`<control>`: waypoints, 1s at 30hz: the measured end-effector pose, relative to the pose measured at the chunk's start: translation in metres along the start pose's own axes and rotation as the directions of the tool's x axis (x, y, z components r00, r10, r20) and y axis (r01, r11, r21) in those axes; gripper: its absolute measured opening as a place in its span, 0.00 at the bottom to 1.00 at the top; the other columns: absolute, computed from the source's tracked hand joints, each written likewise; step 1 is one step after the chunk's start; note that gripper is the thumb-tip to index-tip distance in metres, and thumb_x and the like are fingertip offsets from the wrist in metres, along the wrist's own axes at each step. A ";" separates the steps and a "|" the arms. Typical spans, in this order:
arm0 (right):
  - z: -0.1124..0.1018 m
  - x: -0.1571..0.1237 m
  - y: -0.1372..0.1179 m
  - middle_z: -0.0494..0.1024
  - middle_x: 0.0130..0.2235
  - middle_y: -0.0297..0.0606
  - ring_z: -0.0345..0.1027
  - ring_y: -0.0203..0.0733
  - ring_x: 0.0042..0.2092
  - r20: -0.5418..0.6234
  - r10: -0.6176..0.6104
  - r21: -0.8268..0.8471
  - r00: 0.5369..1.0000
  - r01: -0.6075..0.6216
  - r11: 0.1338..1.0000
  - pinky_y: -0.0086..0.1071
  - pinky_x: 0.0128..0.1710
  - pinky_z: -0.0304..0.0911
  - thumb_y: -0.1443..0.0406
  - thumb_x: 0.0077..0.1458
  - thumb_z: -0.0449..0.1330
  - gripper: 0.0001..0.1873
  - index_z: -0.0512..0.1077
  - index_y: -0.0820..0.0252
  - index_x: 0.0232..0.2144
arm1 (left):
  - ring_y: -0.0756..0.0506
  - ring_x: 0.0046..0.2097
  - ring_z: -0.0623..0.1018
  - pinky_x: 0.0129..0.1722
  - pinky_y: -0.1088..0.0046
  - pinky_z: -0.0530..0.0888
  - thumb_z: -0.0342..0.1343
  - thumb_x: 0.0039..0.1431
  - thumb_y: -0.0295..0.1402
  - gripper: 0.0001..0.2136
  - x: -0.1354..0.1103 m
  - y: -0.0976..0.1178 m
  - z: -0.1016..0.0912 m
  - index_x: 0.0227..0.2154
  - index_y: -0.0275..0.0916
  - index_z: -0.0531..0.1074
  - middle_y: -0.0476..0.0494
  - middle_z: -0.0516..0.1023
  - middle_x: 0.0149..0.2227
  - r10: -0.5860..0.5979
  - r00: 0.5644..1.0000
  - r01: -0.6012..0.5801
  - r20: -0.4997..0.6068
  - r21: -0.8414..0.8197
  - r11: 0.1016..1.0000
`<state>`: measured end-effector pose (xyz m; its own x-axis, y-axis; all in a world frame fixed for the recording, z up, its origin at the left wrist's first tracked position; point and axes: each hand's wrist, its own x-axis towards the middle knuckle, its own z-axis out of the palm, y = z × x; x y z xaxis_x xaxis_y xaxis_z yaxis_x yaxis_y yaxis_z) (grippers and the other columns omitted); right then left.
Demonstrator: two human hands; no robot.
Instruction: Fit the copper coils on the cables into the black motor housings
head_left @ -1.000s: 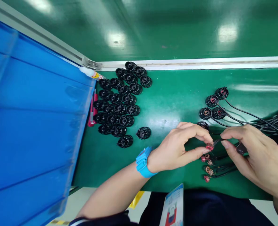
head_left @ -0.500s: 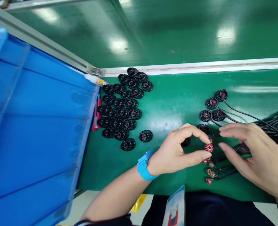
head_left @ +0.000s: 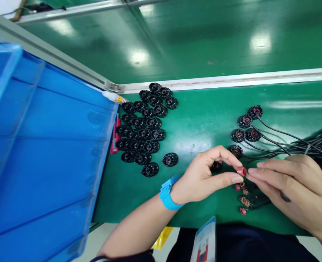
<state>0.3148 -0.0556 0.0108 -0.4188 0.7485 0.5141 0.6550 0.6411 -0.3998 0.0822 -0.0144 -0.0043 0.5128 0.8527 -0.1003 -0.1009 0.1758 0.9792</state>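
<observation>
My left hand (head_left: 204, 176), with a blue wrist strap (head_left: 167, 193), pinches a small red wound coil (head_left: 242, 171) between thumb and forefinger. A black round housing (head_left: 217, 166) lies under that hand. My right hand (head_left: 289, 185) has its fingers closed together, its tips touching the same coil from the right. Several more red coils on black wires (head_left: 242, 198) lie just below the hands. Assembled black housings with wires (head_left: 245, 125) sit above and to the right of the hands.
A pile of empty black housings (head_left: 147, 125) lies left of centre on the green mat (head_left: 201, 120). A large blue bin (head_left: 40, 145) fills the left side. A bundle of black cables (head_left: 319, 142) runs off right. A card (head_left: 204, 242) rests at the near edge.
My right hand has closed its fingers and moved left onto the coil held by my left hand. The view has shifted slightly downward.
</observation>
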 end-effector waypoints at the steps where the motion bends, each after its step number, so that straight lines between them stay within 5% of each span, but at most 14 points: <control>1: 0.000 0.002 -0.001 0.82 0.42 0.39 0.75 0.38 0.37 0.000 0.007 0.015 1.000 -0.007 1.000 0.35 0.35 0.72 0.75 0.55 0.71 0.18 0.78 0.59 0.48 | 0.48 0.39 0.82 0.43 0.70 0.79 0.69 0.58 0.29 0.08 0.000 -0.001 0.000 0.38 0.38 0.77 0.44 0.84 0.38 0.012 1.000 -0.012 0.000 -0.005 1.000; 12: 0.002 0.011 -0.003 0.81 0.40 0.39 0.73 0.35 0.36 0.004 0.087 0.154 0.996 -0.087 0.984 0.33 0.34 0.69 0.76 0.59 0.68 0.11 0.79 0.60 0.42 | 0.47 0.40 0.85 0.41 0.71 0.81 0.70 0.61 0.30 0.08 -0.002 -0.008 0.003 0.40 0.39 0.77 0.44 0.86 0.39 0.212 0.977 -0.208 -0.034 0.096 0.973; 21: 0.004 0.010 -0.004 0.81 0.39 0.37 0.74 0.36 0.36 -0.002 0.110 0.186 0.994 -0.108 0.977 0.33 0.35 0.69 0.74 0.58 0.69 0.11 0.80 0.59 0.42 | 0.47 0.41 0.87 0.43 0.77 0.83 0.73 0.54 0.26 0.12 -0.004 -0.006 0.006 0.40 0.37 0.79 0.43 0.87 0.38 0.430 0.900 -0.400 -0.071 0.258 0.879; 30: 0.004 0.009 -0.004 0.81 0.39 0.37 0.74 0.36 0.36 -0.016 0.110 0.206 0.994 -0.104 0.973 0.32 0.35 0.69 0.75 0.57 0.69 0.12 0.79 0.60 0.43 | 0.45 0.42 0.88 0.41 0.78 0.85 0.73 0.54 0.23 0.10 -0.005 -0.005 0.007 0.36 0.36 0.79 0.40 0.88 0.38 0.463 0.884 -0.429 -0.068 0.278 0.860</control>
<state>0.3055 -0.0504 0.0141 -0.3338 0.8117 0.4792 0.5517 0.5805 -0.5989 0.0864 -0.0228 -0.0077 0.3488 0.8684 0.3524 -0.0699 -0.3509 0.9338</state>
